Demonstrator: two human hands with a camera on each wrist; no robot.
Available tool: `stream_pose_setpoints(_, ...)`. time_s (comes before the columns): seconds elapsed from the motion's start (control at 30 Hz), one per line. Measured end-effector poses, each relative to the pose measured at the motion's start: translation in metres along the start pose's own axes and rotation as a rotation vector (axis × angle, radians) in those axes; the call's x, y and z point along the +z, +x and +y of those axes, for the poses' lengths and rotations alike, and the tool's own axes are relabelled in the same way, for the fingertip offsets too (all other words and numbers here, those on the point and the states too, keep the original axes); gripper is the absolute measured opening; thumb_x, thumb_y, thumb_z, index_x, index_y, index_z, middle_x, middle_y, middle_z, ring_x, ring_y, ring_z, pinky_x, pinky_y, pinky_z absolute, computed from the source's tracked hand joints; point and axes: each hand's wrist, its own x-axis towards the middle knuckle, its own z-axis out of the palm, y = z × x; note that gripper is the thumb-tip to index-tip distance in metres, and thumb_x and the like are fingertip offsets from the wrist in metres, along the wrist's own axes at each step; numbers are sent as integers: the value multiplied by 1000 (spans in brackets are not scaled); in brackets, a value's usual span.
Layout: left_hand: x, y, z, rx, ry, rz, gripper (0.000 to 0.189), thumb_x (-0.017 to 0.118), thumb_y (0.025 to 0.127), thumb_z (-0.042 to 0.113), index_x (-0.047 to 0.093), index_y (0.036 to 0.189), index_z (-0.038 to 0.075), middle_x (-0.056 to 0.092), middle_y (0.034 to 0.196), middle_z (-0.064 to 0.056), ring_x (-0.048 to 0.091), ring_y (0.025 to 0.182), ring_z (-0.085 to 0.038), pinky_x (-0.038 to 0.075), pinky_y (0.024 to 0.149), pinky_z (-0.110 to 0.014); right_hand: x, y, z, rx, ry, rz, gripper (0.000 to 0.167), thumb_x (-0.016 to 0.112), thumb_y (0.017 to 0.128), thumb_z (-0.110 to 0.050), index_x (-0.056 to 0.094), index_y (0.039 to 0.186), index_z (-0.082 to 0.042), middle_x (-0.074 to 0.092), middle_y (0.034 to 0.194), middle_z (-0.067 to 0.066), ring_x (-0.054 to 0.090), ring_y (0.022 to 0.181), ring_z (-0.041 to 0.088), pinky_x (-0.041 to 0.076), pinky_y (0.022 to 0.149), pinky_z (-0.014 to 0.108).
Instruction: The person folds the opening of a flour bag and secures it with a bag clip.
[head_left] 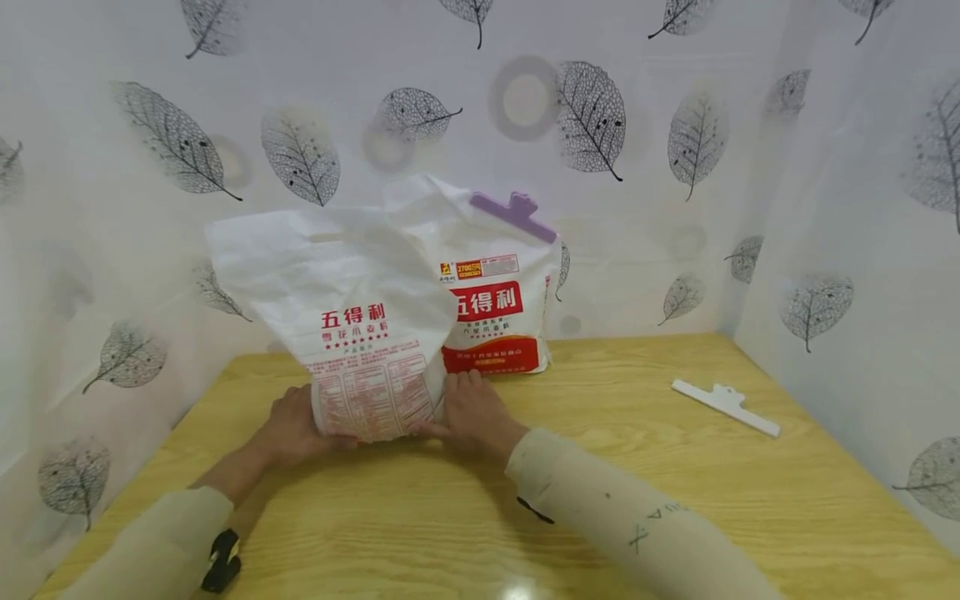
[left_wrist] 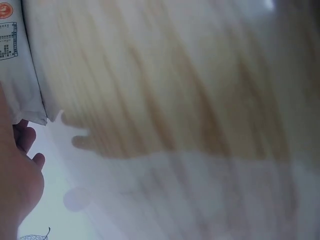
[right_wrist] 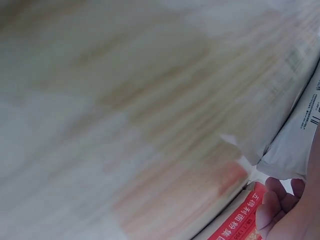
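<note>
A white flour bag (head_left: 367, 333) with red print stands in front of me, its loose, unclipped top leaning left. My left hand (head_left: 300, 429) grips its lower left side, with the thumb along the front bottom edge. Opposite, my right hand (head_left: 480, 417) holds the lower right side. The left wrist view shows the fingers of the left hand (left_wrist: 22, 170) bent at a bottom corner of the bag (left_wrist: 15, 90). In the right wrist view, fingers of the right hand (right_wrist: 280, 210) curl under another corner of the bag (right_wrist: 292, 145).
Behind and right stands a second flour bag (head_left: 495, 333) with red panels, partly hidden by the front one. A purple clip (head_left: 513, 215) closes its top. A white clip (head_left: 726, 407) lies on the wooden table (head_left: 615, 433) at the right. A leaf-patterned curtain (head_left: 465, 50) surrounds the table.
</note>
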Motion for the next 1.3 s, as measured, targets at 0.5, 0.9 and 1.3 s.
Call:
stream_pose_setpoints(0.5, 4, 7, 14, -48, 0, -33, 82, 75, 62, 80, 56, 118, 22, 68, 105, -4, 58, 88, -23, 45, 75, -46, 4, -8, 16, -16, -31, 24, 88, 36, 86, -84, 48, 122, -5, 53, 101, 6, 46, 91, 20, 44, 91, 34)
stream_pose_setpoints(0.9, 8, 8, 22, -56, -1, -39, 92, 77, 63, 77, 48, 127, 18, 67, 110, -8, 58, 98, -28, 44, 84, -52, 3, -17, 23, -6, -21, 33, 94, 35, 86, -84, 45, 131, -2, 56, 112, 8, 50, 99, 21, 44, 99, 36)
stream_pose_setpoints(1.3, 7, 13, 36, -46, -37, -42, 83, 79, 65, 72, 52, 122, 18, 67, 108, -9, 57, 97, -30, 45, 82, -53, 0, -23, 35, 5, 40, 12, 101, 39, 82, -86, 37, 141, -4, 53, 131, 11, 49, 113, 23, 40, 108, 39)
